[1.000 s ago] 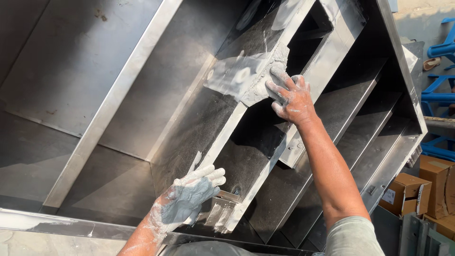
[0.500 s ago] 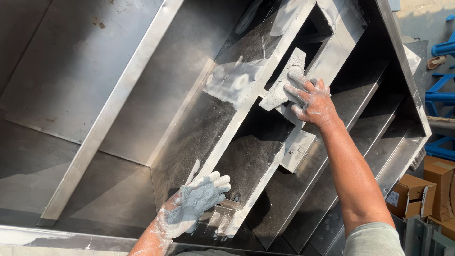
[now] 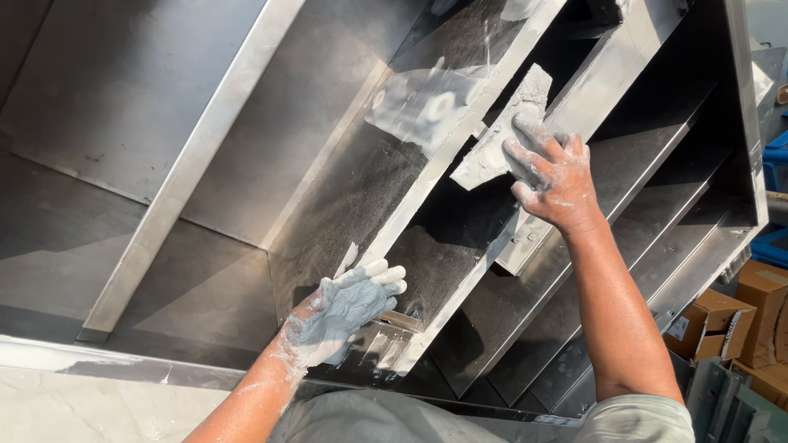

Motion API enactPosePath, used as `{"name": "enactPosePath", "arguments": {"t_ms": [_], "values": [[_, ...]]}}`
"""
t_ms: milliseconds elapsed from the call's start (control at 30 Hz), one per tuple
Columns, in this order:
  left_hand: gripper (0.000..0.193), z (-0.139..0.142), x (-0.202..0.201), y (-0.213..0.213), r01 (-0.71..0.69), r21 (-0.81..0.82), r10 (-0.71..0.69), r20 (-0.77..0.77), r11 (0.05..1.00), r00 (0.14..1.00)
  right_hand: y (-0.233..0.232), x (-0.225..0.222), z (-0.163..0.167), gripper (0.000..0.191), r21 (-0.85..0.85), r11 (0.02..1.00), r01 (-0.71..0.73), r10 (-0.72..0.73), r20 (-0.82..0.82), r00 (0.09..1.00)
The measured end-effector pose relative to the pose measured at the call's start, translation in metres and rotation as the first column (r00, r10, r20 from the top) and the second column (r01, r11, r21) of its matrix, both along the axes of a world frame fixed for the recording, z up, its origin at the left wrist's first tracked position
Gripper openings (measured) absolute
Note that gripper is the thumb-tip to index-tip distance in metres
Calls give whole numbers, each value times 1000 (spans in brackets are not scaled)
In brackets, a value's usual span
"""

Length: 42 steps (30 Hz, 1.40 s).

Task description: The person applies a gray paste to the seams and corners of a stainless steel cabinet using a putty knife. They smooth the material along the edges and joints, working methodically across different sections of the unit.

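Observation:
A large stainless-steel hood (image 3: pixel 205 148) with slanted inner channels fills the view. My right hand (image 3: pixel 552 174) presses a pale, dusty rag (image 3: pixel 502 131) against one slanted steel rail (image 3: pixel 460 164) near the top middle. Grey-white paste coats my left hand (image 3: pixel 341 312), which lies with fingers together on the lower end of the same rail, by a small bracket (image 3: pixel 402 320). White smears (image 3: pixel 419 102) mark the panel left of the rag.
Cardboard boxes (image 3: pixel 722 320) stand at the lower right beyond the hood's edge. Something blue (image 3: pixel 776 152) shows at the far right. A pale floor or slab (image 3: pixel 74 402) lies at the bottom left.
My right hand and the rag have slid down and to the right along the rail. My left hand has stayed at the rail's lower end.

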State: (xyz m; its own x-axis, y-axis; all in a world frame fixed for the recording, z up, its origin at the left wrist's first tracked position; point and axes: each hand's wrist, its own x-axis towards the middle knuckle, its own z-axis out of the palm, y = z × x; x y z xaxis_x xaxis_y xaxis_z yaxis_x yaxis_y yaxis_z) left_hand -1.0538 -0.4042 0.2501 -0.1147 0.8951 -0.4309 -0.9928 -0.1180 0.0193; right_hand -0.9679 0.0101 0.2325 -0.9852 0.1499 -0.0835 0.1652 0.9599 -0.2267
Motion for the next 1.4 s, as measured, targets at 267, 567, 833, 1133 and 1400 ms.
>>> {"name": "enactPosePath", "arguments": {"t_ms": [267, 567, 833, 1133, 1400], "values": [[111, -2, 7, -1, -68, 109, 74, -53, 992, 996, -67, -24, -5, 72, 121, 987, -107, 96, 93, 991], [109, -6, 9, 1, 1, 35, 0, -28, 999, 1000, -40, 5, 31, 67, 168, 986, 8, -44, 215, 976], [106, -2, 9, 6, -89, 81, 93, -45, 993, 995, 16, -71, 7, 66, 225, 974, 2, -31, 125, 992], [101, -17, 9, 3, -78, 34, 78, 8, 996, 997, 49, -53, 25, 65, 311, 950, 17, -148, 403, 903], [97, -21, 13, 3, -49, 28, 48, 20, 998, 999, 64, -81, 4, 68, 293, 956, -21, -36, 190, 981]]}}
